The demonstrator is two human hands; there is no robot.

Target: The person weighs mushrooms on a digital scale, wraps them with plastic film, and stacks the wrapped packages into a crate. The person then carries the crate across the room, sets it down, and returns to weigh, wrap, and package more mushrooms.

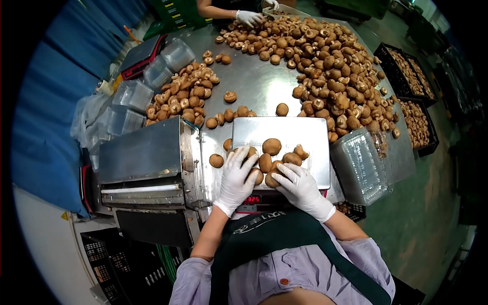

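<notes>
Several brown mushrooms [272, 147] lie on the steel plate of a scale [310, 128], whose red digits show below its front edge. My left hand [237, 175], in a white glove, is curved round mushrooms at the plate's left side, its fingers partly closed on them. At the front right of the plate my right hand [302, 189], also gloved, has its fingertips pressed on mushrooms near the middle. Parts of the mushrooms under both hands are hidden by the fingers.
A large mushroom pile [335, 76] covers the right of the steel table [249, 76]. Clear plastic trays [360, 165] stand right of the scale. A wrapping machine [142, 152], smaller pile [185, 91] and more trays are left. A co-worker's gloved hand [249, 19] is at the far edge.
</notes>
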